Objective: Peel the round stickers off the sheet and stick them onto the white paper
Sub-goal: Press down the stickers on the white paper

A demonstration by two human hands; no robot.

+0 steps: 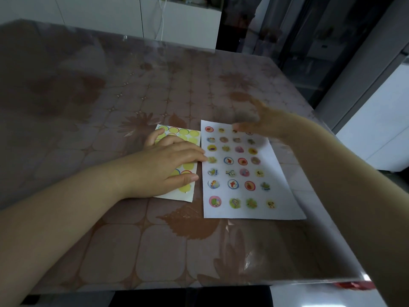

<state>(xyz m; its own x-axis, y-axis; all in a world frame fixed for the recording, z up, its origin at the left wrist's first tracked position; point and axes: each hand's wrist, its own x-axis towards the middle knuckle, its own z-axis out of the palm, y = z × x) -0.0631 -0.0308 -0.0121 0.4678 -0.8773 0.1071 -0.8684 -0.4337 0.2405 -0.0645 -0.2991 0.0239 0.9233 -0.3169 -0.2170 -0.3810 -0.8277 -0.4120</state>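
The sticker sheet (190, 138) lies left of the white paper (281, 196); its circles are mostly bare yellow backing. My left hand (168, 165) rests flat on the sheet, fingers spread, fingertips reaching the paper's left edge. Several round picture stickers (232, 184) sit in rows on the white paper. My right hand (254, 120) is blurred above the paper's top right corner, fingers apart; I cannot tell whether a sticker is on a fingertip.
The table (132, 251) has a brown leaf-patterned cloth under clear plastic. Its near edge (221, 284) and right edge (309, 103) are close to the paper. White cabinets (181, 23) stand behind the table.
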